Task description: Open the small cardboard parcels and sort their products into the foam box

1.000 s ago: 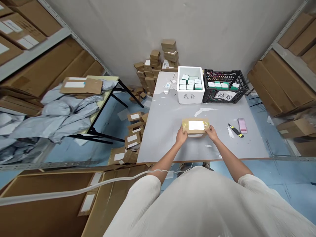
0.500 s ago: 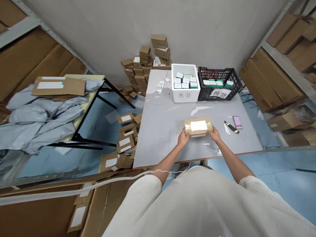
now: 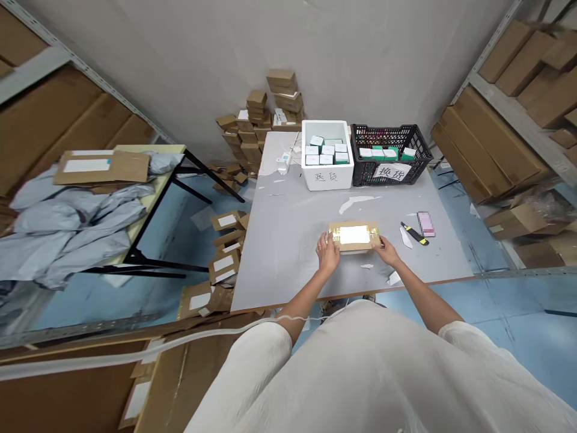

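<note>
Beneath the fingers spreads a gray-topped table [image 3: 279, 240], with a black plastic crate [image 3: 361, 173] beyond the right fingers and a white foam box [image 3: 327, 178] beyond the left. Between the fingers is a taped, white-labelled cardboard parcel [image 3: 354, 235], its ends held by the loosely spread left hand [image 3: 329, 255] and the partly curled right hand [image 3: 386, 251]; a utility knife [image 3: 415, 233] lies right of the latter's fingers.

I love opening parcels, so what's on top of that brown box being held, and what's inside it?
On top of the brown box are a white label and shiny tape. Its inside can't be seen, because the cardboard covers it.
</note>
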The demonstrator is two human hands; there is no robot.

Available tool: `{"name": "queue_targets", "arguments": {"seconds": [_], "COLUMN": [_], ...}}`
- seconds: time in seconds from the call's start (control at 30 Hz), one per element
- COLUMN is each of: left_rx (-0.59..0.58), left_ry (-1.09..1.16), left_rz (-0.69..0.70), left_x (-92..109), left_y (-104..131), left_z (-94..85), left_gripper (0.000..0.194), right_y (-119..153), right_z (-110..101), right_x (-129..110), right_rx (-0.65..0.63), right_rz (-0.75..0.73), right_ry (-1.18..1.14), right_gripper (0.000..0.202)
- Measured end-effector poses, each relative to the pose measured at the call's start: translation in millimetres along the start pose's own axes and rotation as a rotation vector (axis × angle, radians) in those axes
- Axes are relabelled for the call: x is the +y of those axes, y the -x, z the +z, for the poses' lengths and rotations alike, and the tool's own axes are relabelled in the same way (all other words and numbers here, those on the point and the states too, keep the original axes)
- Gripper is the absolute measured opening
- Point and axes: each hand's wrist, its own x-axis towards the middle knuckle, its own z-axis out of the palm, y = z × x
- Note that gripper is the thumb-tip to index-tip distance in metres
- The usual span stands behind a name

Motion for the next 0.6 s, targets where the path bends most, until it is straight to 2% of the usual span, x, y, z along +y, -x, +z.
{"name": "queue_targets", "arguments": {"seconds": [0.17, 0.33, 0.47, 0.6], "left_rx": [-0.081, -0.113, -0.114, -0.096], "left_ry": [-0.101, -0.177, -0.232, -0.273], "left_rz": [0.194, 0.195, 0.185, 0.168], "left_x": [23, 24, 16, 10], "left_y": [5, 6, 7, 8], "left_z": [8.6, 22.8, 23.9, 23.4], "left_gripper": [0.047, 0.049, 0.052, 0.053], "right_y": [-5, -7, -9, -22], "right_z": [-4, -16, -41, -74], "right_x": [7, 9, 17, 33], "right_rx": [-0.086, -0.136, -0.061, 0.051], "right_rz": [-0.045, -0.04, 0.001, 0.039], "right_ry": [-0.068, -0.07, -0.036, 0.079], "right_gripper": [0.068, 0.044, 0.031, 0.034]}}
